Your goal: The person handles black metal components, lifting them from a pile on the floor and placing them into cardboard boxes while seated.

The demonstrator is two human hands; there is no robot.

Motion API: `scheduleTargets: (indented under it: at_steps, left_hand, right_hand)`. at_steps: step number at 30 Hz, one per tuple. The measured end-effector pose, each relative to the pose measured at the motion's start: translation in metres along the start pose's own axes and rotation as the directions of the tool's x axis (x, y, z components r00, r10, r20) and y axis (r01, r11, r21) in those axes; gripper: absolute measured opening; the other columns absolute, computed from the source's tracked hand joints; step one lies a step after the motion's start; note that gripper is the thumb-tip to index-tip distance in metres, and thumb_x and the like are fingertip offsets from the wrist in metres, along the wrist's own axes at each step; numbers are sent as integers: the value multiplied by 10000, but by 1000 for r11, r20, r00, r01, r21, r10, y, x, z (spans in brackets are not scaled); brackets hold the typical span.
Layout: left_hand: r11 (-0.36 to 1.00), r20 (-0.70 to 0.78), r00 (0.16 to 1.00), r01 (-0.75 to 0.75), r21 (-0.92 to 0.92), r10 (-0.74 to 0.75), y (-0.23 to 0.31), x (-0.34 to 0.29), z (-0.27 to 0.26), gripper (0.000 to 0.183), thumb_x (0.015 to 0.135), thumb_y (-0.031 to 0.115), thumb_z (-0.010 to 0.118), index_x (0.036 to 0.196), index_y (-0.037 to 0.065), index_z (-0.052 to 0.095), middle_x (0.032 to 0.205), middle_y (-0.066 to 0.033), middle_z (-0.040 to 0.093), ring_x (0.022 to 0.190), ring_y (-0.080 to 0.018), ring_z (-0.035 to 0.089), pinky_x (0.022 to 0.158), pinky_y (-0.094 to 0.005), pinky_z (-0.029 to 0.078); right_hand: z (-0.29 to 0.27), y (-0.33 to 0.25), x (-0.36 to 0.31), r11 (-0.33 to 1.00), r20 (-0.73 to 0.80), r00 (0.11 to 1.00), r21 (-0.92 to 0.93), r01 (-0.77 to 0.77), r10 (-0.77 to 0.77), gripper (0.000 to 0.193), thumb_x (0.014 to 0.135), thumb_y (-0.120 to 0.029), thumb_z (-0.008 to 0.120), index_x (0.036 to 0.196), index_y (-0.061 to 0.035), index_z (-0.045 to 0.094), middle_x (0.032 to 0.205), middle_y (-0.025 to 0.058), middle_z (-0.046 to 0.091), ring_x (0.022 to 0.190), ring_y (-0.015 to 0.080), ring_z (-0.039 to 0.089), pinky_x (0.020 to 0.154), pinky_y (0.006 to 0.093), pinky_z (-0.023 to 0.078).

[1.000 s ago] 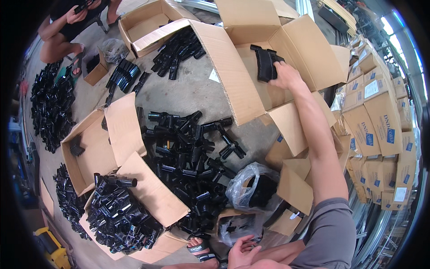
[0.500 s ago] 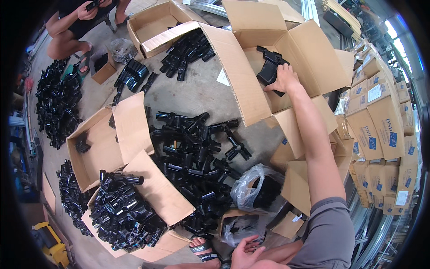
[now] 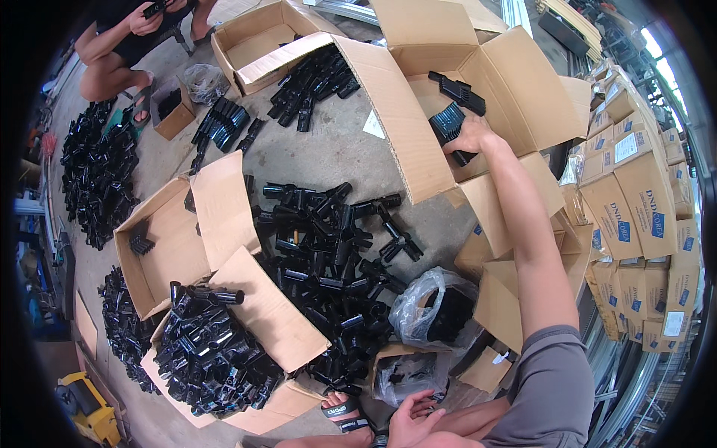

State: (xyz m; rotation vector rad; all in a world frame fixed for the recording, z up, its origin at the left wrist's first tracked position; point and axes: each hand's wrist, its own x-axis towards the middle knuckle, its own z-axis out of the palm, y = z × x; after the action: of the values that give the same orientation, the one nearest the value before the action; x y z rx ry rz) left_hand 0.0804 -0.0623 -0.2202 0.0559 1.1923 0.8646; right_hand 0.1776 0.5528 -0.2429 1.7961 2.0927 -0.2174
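Observation:
My right hand [image 3: 472,136] reaches down into the large open cardboard box [image 3: 515,97] at the upper right. Its fingers curl round one end of a row of black pipe fittings [image 3: 447,123], stacked side by side. A second row of black fittings [image 3: 461,92] lies just beyond it inside the box. My left hand [image 3: 413,420] hovers low in the middle, fingers loosely spread and empty, nearest to a small box [image 3: 379,367] lined with clear plastic. The underside of my right hand's grip is partly hidden.
A large heap of black fittings [image 3: 328,261] covers the middle floor. Left of it stand an open box [image 3: 175,265] and an overfull box of fittings [image 3: 213,358]. A clear plastic bag [image 3: 418,299] lies nearby. Stacked cartons [image 3: 635,224] line the right; another person's hands [image 3: 146,19] appear upper left.
Inside the box, the row of fittings under my right hand has turned and shifted apart from the other row. My right hand has moved slightly lower. My left hand stays nearly still.

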Motion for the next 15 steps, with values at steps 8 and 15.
scheduleTargets:
  at_steps: [8, 15]
  left_hand:
    - [999, -71, 997, 7, -51, -11, 9, -6, 8, 637, 727, -44, 810, 1286, 56, 522, 993, -75, 662, 896, -149, 654, 823, -304, 551]
    - [1000, -1, 1000, 14, 24, -14, -17, -4, -3, 598, 716, -84, 796, 1247, 69, 566, 961, -48, 644, 881, -127, 631, 801, -285, 546]
  right_hand:
    - [0, -5, -6, 997, 19, 1000, 79, 19, -21, 932, 514, -562, 833, 1153, 87, 640, 1297, 261, 570, 1236, 335, 534, 1027, 370, 455]
    - [-8, -25, -28, 986, -23, 988, -63, -152, 151, 1038, 564, -548, 845, 1309, 88, 501, 1327, 224, 558, 1223, 319, 559, 981, 420, 488]
